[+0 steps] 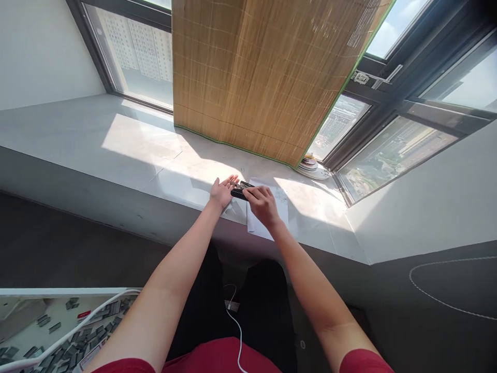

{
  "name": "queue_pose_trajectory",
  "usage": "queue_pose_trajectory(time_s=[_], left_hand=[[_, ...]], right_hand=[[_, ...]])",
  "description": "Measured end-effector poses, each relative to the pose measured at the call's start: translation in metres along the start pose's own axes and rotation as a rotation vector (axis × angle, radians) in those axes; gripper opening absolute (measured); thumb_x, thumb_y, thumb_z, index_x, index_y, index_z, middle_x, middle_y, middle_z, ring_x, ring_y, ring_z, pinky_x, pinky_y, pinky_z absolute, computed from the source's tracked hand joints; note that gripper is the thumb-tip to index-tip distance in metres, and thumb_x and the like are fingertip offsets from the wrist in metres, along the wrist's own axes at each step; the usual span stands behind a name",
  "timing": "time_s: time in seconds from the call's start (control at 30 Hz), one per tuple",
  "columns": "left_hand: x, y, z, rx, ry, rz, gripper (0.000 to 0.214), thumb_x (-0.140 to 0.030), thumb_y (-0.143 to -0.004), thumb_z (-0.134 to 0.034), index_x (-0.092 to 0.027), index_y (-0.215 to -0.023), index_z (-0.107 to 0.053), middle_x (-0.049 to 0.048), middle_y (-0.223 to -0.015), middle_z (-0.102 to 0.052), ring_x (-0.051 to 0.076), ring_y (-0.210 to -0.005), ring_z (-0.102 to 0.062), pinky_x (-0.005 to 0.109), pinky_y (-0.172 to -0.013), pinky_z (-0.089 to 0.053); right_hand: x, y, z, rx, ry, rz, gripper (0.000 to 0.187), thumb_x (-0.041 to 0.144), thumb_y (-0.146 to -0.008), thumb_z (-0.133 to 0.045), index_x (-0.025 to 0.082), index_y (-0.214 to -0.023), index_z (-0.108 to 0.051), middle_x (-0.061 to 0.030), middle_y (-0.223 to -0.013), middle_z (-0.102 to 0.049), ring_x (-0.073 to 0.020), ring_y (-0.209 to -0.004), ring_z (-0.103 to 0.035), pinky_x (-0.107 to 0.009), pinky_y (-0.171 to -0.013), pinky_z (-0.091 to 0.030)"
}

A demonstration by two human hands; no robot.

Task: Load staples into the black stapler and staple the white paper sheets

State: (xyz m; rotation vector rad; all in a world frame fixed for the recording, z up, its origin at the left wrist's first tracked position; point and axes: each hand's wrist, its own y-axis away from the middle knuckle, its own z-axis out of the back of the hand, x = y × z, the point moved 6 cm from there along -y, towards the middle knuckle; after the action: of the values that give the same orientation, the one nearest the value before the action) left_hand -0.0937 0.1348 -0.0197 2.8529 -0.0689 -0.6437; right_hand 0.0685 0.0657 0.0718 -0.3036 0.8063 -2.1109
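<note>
Right hand: I see my right hand (263, 204) curled knuckles-up, with fingers and thumb closed on the near end of a small black tool (239, 191). It is too small for me to say what kind of tool it is.
Left hand: my left hand (222, 191) lies flat and fully open with the fingers spread, gripping nothing. Its fingertips meet the far end of the black tool.
Black tool: it lies roughly level between the two hands, just above the sill. Its right part is under my right fingers and its left end is against my open left fingers. I cannot tell whether it rests on the left hand or only touches it.
Paper: a white sheet (279, 199) lies flat on the sill under and just beyond my right hand. The tool sits at its left edge.
Sill: the pale grey window sill (128, 150) carries the paper and both hands, with sunlight in patches across it.
Blind: a bamboo blind (264, 77) hangs behind the hands, its green-edged hem reaching the sill.
Dishes: a small stack of plates (312, 167) stands in the sill's corner, well to the right of the hands.
Near me: a white cable (237, 324) runs down my lap. At lower left, a white tray (23, 336) holds scattered small grey pieces.
</note>
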Motion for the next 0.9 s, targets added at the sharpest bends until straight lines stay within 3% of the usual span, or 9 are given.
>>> queue_pose_trajectory(time_s=[0.13,0.3,0.4,0.53,0.6,0.67,0.8,0.9], left_hand=[[0.000,0.006,-0.003,-0.008,0.011,-0.029,0.061,-0.045,-0.116,-0.028,-0.005,-0.142,-0.066,0.0222,-0.143,-0.072,0.027,-0.132,-0.070,0.037,-0.110,-0.057],[-0.001,0.006,-0.003,-0.015,0.045,-0.045,0.054,-0.037,-0.116,-0.031,-0.007,-0.144,-0.066,0.0200,-0.139,-0.074,0.026,-0.129,-0.073,0.038,-0.113,-0.056],[-0.002,0.006,-0.003,-0.002,0.080,-0.044,0.054,-0.036,-0.116,-0.031,-0.007,-0.146,-0.065,0.0202,-0.141,-0.073,0.025,-0.128,-0.074,0.037,-0.112,-0.057],[-0.001,0.007,-0.004,-0.010,0.105,-0.027,0.056,-0.036,-0.116,-0.029,-0.006,-0.149,-0.061,0.0217,-0.144,-0.071,0.026,-0.130,-0.073,0.038,-0.111,-0.058],[-0.001,0.006,-0.004,-0.006,0.092,-0.017,0.056,-0.036,-0.116,-0.028,-0.005,-0.150,-0.060,0.0218,-0.144,-0.071,0.027,-0.132,-0.072,0.039,-0.112,-0.058],[-0.002,0.004,-0.003,-0.007,0.058,-0.026,0.055,-0.035,-0.116,-0.028,-0.006,-0.150,-0.061,0.0215,-0.144,-0.071,0.027,-0.133,-0.071,0.040,-0.114,-0.057],[-0.003,0.007,-0.010,0.039,-0.060,-0.059,0.057,-0.040,-0.115,-0.029,-0.007,-0.146,-0.065,0.0221,-0.141,-0.073,0.028,-0.136,-0.070,0.044,-0.119,-0.054],[0.006,0.028,-0.031,0.134,-0.162,-0.052,0.055,-0.041,-0.115,-0.032,-0.009,-0.142,-0.069,0.0203,-0.136,-0.075,0.030,-0.139,-0.067,0.048,-0.123,-0.050]], right_hand=[[0.020,-0.002,-0.015,0.045,0.091,0.125,0.037,0.005,-0.105,-0.054,0.024,-0.129,-0.074,-0.0080,-0.120,-0.079,-0.0229,-0.107,-0.067,-0.040,-0.098,-0.050],[0.015,0.008,-0.010,-0.025,0.111,0.066,0.039,0.004,-0.104,-0.055,0.024,-0.132,-0.074,-0.0081,-0.124,-0.079,-0.0237,-0.110,-0.066,-0.040,-0.101,-0.048],[0.003,0.018,0.006,-0.112,0.062,-0.130,0.039,0.005,-0.101,-0.057,0.025,-0.129,-0.076,-0.0082,-0.120,-0.080,-0.0253,-0.109,-0.066,-0.041,-0.100,-0.050],[-0.030,0.057,0.030,-0.342,-0.079,-0.609,0.024,0.021,-0.096,-0.067,0.022,-0.116,-0.079,-0.0106,-0.111,-0.080,-0.0283,-0.103,-0.070,-0.043,-0.093,-0.055],[-0.046,0.082,0.031,-0.395,-0.154,-0.817,0.026,0.034,-0.090,-0.075,0.019,-0.110,-0.080,-0.0114,-0.105,-0.080,-0.0291,-0.094,-0.072,-0.044,-0.087,-0.057],[-0.060,0.102,0.024,-0.371,-0.236,-0.950,0.034,0.043,-0.083,-0.081,0.018,-0.106,-0.081,-0.0112,-0.099,-0.081,-0.0297,-0.086,-0.073,-0.046,-0.084,-0.059],[-0.067,0.112,0.012,-0.222,-0.335,-1.000,0.039,0.054,-0.082,-0.082,0.021,-0.103,-0.080,-0.0121,-0.098,-0.080,-0.0329,-0.089,-0.073,-0.053,-0.089,-0.060],[-0.044,0.090,0.033,-0.283,-0.212,-0.842,0.033,0.050,-0.094,-0.073,0.023,-0.112,-0.078,-0.0163,-0.116,-0.076,-0.0372,-0.110,-0.069,-0.060,-0.099,-0.056]])
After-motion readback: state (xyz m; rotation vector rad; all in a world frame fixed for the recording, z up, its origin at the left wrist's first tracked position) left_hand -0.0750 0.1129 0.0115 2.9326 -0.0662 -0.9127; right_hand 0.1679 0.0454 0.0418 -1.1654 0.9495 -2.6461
